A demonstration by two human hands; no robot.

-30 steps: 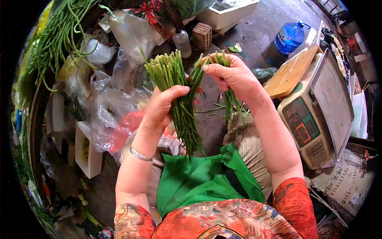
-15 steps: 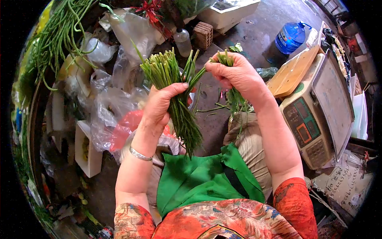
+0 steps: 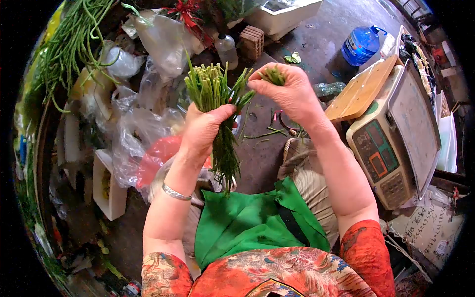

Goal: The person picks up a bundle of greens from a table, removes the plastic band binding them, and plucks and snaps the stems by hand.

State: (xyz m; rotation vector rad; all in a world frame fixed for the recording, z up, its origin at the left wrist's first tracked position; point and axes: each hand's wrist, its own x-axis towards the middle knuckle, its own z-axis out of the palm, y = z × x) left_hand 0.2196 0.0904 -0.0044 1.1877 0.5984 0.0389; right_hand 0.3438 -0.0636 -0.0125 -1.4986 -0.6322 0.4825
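My left hand [image 3: 205,126] is wrapped round a thick bunch of green stalks [image 3: 213,86], thumb across its front. The pale stem ends point away from me, and the fine, dark leafy ends hang down over my lap. Just right of the bunch is my right hand [image 3: 292,94], fingers curled over a smaller clump of green stalks [image 3: 273,76] whose ends poke out at the top. Its thumb and forefinger come together beside the bunch's right-hand stems; whether they pinch one of these is hard to make out.
A scale [image 3: 378,156] with a wooden board [image 3: 363,91] stands at right, a blue water jug [image 3: 361,45] beyond. Plastic bags [image 3: 131,136] and a white foam box [image 3: 108,190] are at left. Long beans [image 3: 74,37] hang upper left; stalk scraps [image 3: 267,133] litter the floor ahead.
The left hand and its bunch have shifted slightly right and turned more upright. My right hand has tilted, its clump now mostly hidden in the palm, and the leaves under it no longer show.
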